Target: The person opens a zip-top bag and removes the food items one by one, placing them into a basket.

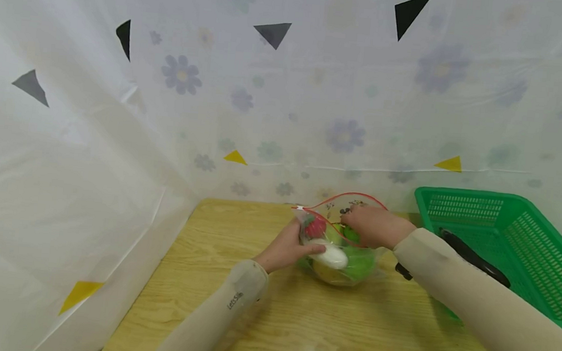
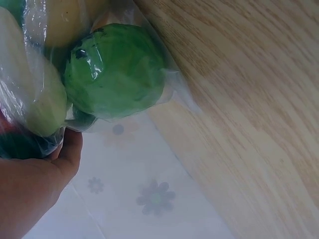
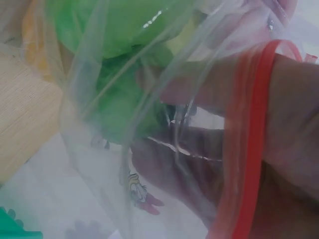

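Note:
A clear zip bag (image 1: 378, 273) with a red zip edge (image 1: 359, 194) stands on the table, its mouth apart and full of colourful fruit- and vegetable-like pieces. My left hand (image 1: 287, 248) grips its left side, thumb across the front over a long white piece (image 1: 331, 256). Near that hand lies a red piece (image 1: 315, 227). Reaching through the mouth, my right hand (image 1: 379, 226) holds a dark green lumpy piece (image 3: 119, 99) between thumb and fingers inside the bag. A round green cabbage-like piece (image 2: 119, 72) bulges at the bag's bottom in the left wrist view.
At the right stands a green plastic basket (image 1: 475, 195), with a long, dark, eggplant-like piece (image 1: 474, 259) in it. A small black thing (image 1: 403, 271) shows below my right wrist. Behind the wooden table (image 1: 226, 232) hangs a flowered white sheet (image 1: 291, 115).

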`<state>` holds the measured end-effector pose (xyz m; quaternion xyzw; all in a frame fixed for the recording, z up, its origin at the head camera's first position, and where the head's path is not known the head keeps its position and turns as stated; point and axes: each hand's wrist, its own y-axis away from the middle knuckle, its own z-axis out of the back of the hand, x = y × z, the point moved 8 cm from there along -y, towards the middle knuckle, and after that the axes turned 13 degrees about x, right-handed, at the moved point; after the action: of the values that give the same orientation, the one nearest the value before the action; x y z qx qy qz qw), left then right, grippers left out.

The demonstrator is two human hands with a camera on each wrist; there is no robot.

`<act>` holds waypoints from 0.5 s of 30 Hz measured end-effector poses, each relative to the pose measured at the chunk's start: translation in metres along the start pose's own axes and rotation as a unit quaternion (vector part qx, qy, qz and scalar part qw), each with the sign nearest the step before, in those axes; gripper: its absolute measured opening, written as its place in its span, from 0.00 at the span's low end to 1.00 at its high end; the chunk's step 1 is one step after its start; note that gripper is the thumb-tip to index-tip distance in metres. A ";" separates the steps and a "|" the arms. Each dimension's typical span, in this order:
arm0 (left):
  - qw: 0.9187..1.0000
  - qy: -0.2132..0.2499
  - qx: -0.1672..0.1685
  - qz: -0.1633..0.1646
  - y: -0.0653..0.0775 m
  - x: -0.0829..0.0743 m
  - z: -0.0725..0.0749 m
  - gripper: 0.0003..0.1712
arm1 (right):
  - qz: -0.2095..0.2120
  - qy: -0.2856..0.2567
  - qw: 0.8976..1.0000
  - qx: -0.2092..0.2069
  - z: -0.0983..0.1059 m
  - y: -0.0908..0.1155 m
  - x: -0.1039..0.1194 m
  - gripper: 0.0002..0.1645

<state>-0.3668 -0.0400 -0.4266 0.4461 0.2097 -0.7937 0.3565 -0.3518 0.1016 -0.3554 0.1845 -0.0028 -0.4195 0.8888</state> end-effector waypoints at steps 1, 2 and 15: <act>1.000 0.000 0.000 0.001 0.000 0.000 0.000 0.35 | 0.001 0.003 1.000 -0.005 0.001 0.000 0.000 0.12; 1.000 0.001 0.000 0.001 0.000 0.001 0.000 0.35 | 0.001 0.004 1.000 -0.010 0.001 0.001 0.000 0.11; 1.000 0.014 0.010 0.007 0.001 0.002 -0.001 0.40 | 0.024 0.008 0.995 -0.096 0.032 0.037 0.012 0.23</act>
<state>-0.3661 -0.0405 -0.4288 0.4622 0.2040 -0.7869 0.3543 -0.3217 0.1041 -0.3153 0.1015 0.0398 -0.3947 0.9123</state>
